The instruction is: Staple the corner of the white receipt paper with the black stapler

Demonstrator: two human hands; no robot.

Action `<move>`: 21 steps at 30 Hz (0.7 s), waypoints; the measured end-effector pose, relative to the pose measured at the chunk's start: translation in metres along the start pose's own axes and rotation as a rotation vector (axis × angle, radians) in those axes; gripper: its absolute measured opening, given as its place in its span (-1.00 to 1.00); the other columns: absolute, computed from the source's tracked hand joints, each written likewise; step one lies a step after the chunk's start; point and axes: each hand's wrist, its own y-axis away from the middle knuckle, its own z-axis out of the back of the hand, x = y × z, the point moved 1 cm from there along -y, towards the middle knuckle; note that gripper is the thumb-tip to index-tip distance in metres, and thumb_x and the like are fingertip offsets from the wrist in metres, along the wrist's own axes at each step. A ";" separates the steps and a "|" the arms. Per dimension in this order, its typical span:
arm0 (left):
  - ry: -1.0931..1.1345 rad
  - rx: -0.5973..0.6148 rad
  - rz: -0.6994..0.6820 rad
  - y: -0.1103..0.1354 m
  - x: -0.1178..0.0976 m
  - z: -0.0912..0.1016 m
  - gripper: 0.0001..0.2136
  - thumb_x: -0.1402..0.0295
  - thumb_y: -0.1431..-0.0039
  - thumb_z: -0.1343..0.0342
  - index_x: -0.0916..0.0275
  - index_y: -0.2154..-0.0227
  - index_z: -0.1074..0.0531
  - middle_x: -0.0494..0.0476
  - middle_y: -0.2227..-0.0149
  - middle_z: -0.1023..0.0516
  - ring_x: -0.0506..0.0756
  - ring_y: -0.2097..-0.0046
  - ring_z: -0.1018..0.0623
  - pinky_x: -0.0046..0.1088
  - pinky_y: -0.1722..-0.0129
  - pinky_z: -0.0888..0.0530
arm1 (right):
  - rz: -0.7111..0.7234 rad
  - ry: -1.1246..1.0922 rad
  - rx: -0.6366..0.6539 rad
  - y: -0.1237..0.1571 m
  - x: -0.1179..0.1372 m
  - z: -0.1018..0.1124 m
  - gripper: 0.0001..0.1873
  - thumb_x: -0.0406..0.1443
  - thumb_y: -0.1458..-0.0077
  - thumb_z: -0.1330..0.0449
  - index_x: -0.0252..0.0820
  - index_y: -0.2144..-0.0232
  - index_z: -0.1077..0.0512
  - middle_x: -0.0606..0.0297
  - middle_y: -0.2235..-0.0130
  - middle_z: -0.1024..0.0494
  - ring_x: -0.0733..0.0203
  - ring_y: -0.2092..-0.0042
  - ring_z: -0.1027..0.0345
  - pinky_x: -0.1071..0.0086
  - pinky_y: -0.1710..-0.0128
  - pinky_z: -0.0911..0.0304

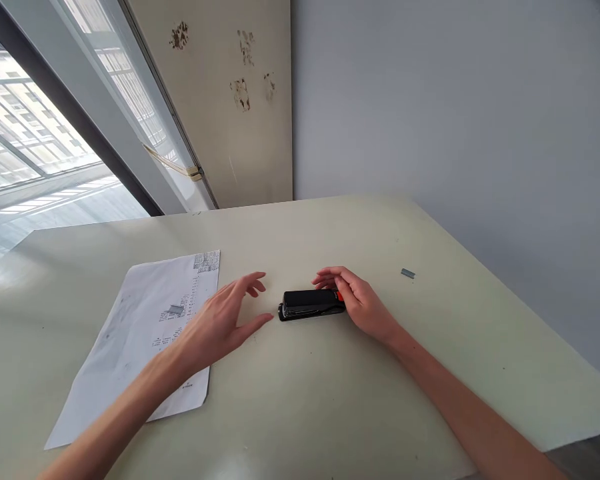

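Note:
A black stapler [310, 304] with an orange-red rear end lies flat on the pale green table [330, 400], near its middle. My right hand [360, 303] rests at the stapler's right end, fingers curled over the orange part and touching it. My left hand [225, 323] hovers just left of the stapler with fingers spread and nothing in it, its thumb tip close to the stapler's front. A small strip of staples [175, 309] lies on a printed sheet of paper [145, 347] under my left forearm.
Another small strip of staples [408, 273] lies on the table to the right of the stapler. A window [55, 133] runs along the far left, and grey and beige walls stand behind the table. The table's right edge runs diagonally toward the near right.

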 end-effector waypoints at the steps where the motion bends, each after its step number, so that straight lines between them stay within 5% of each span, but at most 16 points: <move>1: -0.001 -0.013 0.042 0.006 0.003 0.003 -0.48 -0.06 -0.41 -0.07 0.00 -0.30 -0.22 0.14 -0.09 -0.59 0.22 -0.07 -0.62 -0.25 0.11 -0.59 | 0.009 0.027 0.007 0.001 0.000 -0.001 -0.63 -0.13 -0.51 0.12 -0.02 -0.07 -0.43 0.19 -0.03 -0.63 0.11 -0.05 -0.54 0.14 -0.14 -0.39; 4: -0.004 -0.055 0.115 0.022 0.011 0.011 -0.60 0.00 -0.44 -0.04 0.00 -0.21 -0.35 0.12 -0.11 -0.59 0.20 -0.04 -0.63 -0.34 0.26 -0.59 | 0.023 0.105 0.019 0.003 -0.001 -0.003 -0.63 -0.18 -0.51 0.13 -0.02 -0.06 -0.44 0.20 -0.02 -0.62 0.11 -0.04 -0.53 0.18 -0.07 -0.41; 9: -0.147 -0.238 0.058 0.045 0.044 0.028 -0.73 0.10 -0.46 -0.05 0.06 -0.06 -0.47 0.13 -0.04 -0.62 0.23 -0.07 -0.59 -0.20 0.03 -0.56 | 0.011 0.175 0.023 0.005 -0.001 -0.003 -0.64 -0.21 -0.49 0.13 -0.02 -0.07 -0.44 0.20 0.02 -0.63 0.10 -0.03 -0.53 0.19 -0.02 -0.41; 14: -0.176 -0.331 0.211 0.067 0.075 0.037 -0.74 0.10 -0.47 -0.01 0.08 -0.01 -0.47 0.17 -0.04 -0.60 0.26 -0.05 -0.57 -0.23 0.16 -0.57 | -0.027 0.207 0.006 0.008 -0.001 -0.003 -0.62 -0.17 -0.49 0.13 -0.02 -0.06 -0.45 0.19 0.05 -0.64 0.06 -0.02 -0.53 0.18 0.02 -0.40; 18: -0.085 -0.261 0.165 0.071 0.071 0.029 -0.75 0.13 -0.49 0.00 0.08 -0.02 -0.47 0.16 -0.04 -0.60 0.25 -0.09 -0.55 -0.16 -0.02 -0.55 | -0.118 0.210 -0.051 0.011 0.004 -0.005 -0.61 -0.02 -0.48 0.06 0.00 -0.07 -0.44 0.18 0.04 -0.65 0.04 0.01 -0.53 0.19 0.04 -0.41; 21: -0.021 -0.225 0.081 0.067 0.057 0.018 -0.78 0.21 -0.50 -0.01 0.11 -0.03 -0.47 0.15 -0.02 -0.60 0.20 -0.07 -0.56 -0.18 -0.07 -0.52 | -0.161 0.243 0.028 0.015 0.011 -0.007 -0.58 0.06 -0.32 -0.21 0.04 -0.10 -0.43 0.20 -0.02 -0.65 0.04 0.04 -0.53 0.22 0.07 -0.44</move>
